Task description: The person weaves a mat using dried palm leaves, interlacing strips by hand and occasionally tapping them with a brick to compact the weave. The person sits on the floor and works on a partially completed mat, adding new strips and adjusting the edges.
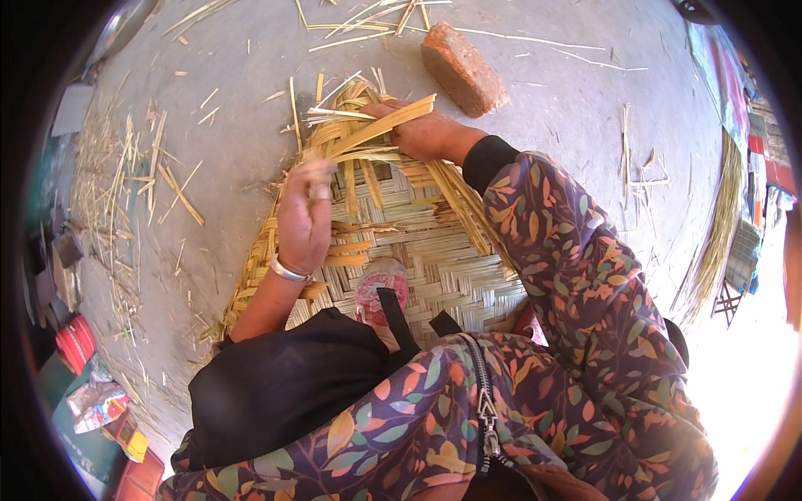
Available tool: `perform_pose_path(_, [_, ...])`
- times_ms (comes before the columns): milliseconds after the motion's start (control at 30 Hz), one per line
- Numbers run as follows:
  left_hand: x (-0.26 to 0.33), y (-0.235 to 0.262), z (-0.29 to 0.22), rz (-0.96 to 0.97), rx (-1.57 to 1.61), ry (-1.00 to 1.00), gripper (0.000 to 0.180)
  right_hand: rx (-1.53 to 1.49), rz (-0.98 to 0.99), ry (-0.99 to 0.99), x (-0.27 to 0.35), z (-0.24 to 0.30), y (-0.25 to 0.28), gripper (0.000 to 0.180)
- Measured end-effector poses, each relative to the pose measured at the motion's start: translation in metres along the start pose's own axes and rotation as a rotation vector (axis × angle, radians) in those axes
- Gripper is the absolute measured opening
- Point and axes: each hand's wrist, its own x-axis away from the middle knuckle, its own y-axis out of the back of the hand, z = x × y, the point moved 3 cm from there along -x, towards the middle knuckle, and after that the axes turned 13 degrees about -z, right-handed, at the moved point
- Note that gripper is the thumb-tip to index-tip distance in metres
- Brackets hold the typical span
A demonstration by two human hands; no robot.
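Note:
A woven mat [434, 250] of flat straw-coloured strips lies in front of me and narrows to a folded far end. My right hand [428, 135] grips that far end from the right, its fingers partly hidden by the strips. A broad yellow strip [380, 129] crosses slantwise in front of this hand, its tip sticking up to the right. At the mat's left edge is my left hand [305, 219], with a silver bangle at the wrist. Its fingertips are smeared by motion beside the loose strip ends, so their grip is unclear.
A red brick [464, 70] lies on the grey floor just beyond my right hand. Loose straw pieces [150, 167] litter the left side and the far floor. A long bundle of thin stalks [720, 225] stretches along the right. My foot [383, 290] rests on the mat.

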Motion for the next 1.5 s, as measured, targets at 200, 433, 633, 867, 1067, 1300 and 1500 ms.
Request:
perform_pose_path(200, [-0.014, -0.021, -0.002, 0.186, -0.196, -0.028, 0.027, -0.026, -0.029, 0.099, 0.002, -0.006, -0.002, 0.061])
perform_pose_path(433, [-0.025, -0.027, 0.0, 0.23, -0.542, -0.181, 0.089, -0.013, 0.002, 0.021, -0.003, -0.005, -0.008, 0.052])
perform_pose_path(633, [-0.034, -0.035, 0.013, 0.417, -0.355, -0.056, 0.126, -0.024, 0.001, 0.021, -0.003, -0.005, -0.007, 0.051])
perform_pose_path(867, [-0.044, -0.046, 0.021, 0.516, -0.416, -0.074, 0.128, -0.039, 0.014, 0.084, -0.004, -0.011, -0.011, 0.061])
perform_pose_path(1067, [-0.058, -0.035, 0.049, 0.319, 0.191, 0.329, 0.09, -0.046, 0.013, 0.085, -0.003, -0.005, -0.004, 0.063])
perform_pose_path(1300, [-0.069, -0.033, 0.074, 0.096, -0.12, 0.482, 0.037, -0.04, 0.038, -0.028, 0.001, 0.007, 0.009, 0.058])
perform_pose_path(1500, [-0.083, -0.041, 0.095, 0.259, -0.236, 0.518, 0.023, -0.039, 0.02, -0.035, 0.001, 0.009, 0.009, 0.055])
